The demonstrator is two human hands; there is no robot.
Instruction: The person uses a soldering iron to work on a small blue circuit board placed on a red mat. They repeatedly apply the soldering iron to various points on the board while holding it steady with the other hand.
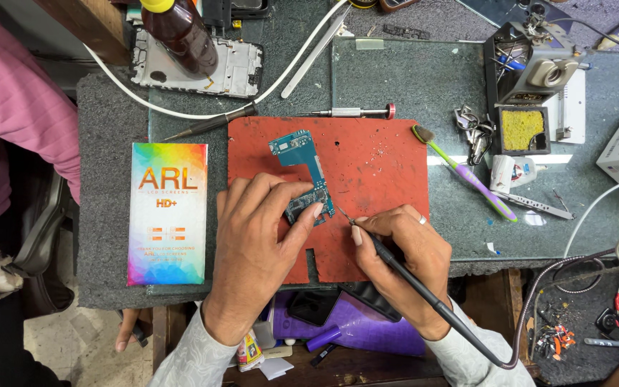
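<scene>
Your left hand (256,244) presses a blue circuit board (301,172) flat on the red mat (381,165), fingers closed over its near end. The board's long axis runs from near to far, leaning slightly left. Your right hand (402,247) grips a black soldering iron (395,265) like a pen, its tip just right of the board's near end. Far right, a holder tray (523,129) contains a yellow sponge (521,129).
</scene>
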